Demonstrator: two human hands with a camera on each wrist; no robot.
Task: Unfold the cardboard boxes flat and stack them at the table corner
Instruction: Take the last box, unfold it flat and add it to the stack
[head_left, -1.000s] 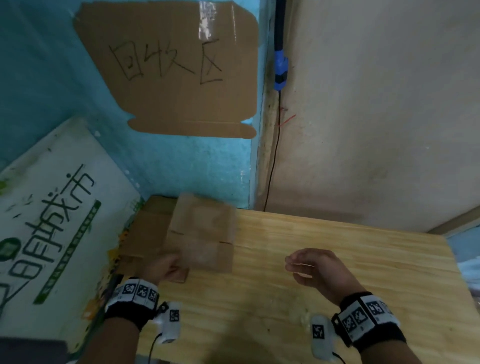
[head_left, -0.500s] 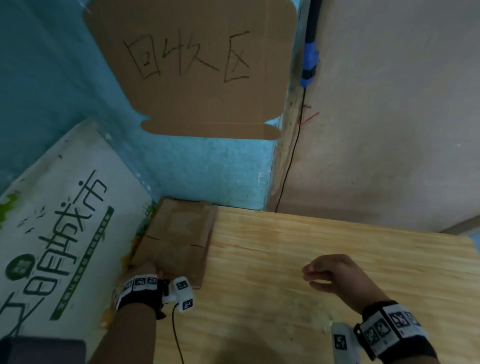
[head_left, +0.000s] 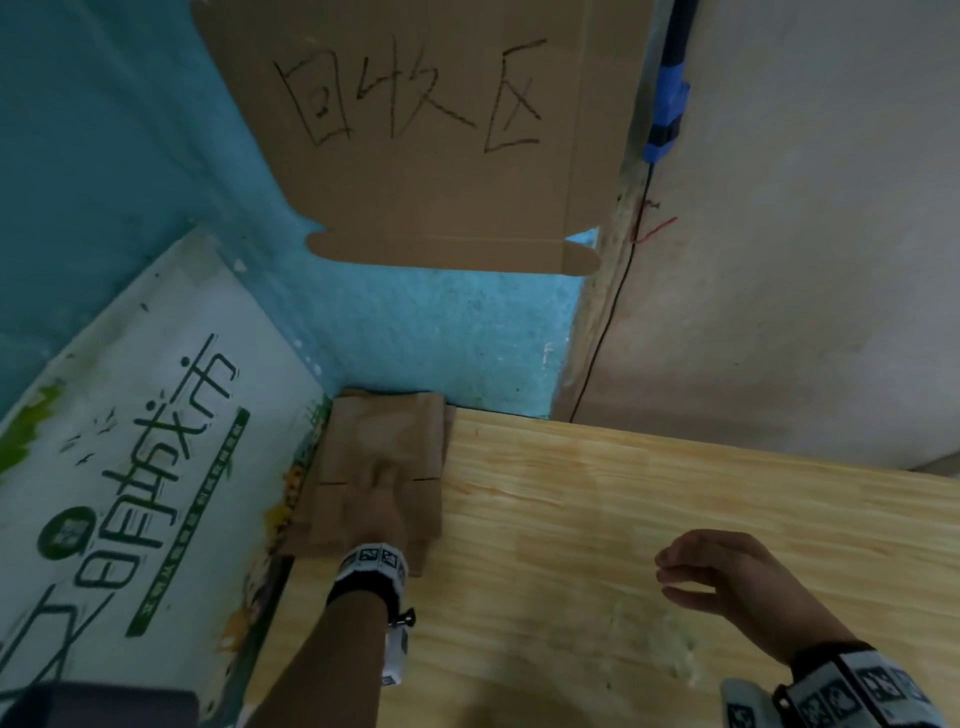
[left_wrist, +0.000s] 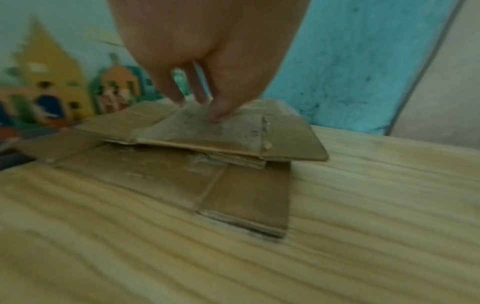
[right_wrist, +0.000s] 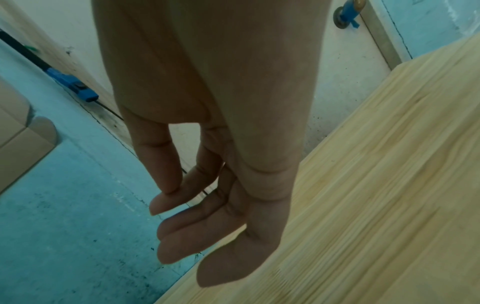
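A stack of flattened brown cardboard boxes (head_left: 387, 436) lies at the far left corner of the wooden table (head_left: 649, 519), against the blue wall. My left hand (head_left: 376, 501) lies on top of the stack with straight fingers. In the left wrist view its fingertips (left_wrist: 217, 112) press the top sheet (left_wrist: 207, 133), which lies askew over a lower sheet (left_wrist: 182, 179). My right hand (head_left: 727, 577) hovers over the table at the right with relaxed fingers (right_wrist: 182, 232) and holds nothing.
A cardboard sign (head_left: 426, 130) with handwritten characters hangs on the blue wall above the stack. A printed poster (head_left: 130, 441) leans at the table's left edge. A black cable (head_left: 608, 322) runs down the wall corner from a blue fitting (head_left: 667, 104).
The flattened box that my left hand held above the corner now lies on the stack there. The hand has moved forward on top of it. My right hand stayed hovering at the right.
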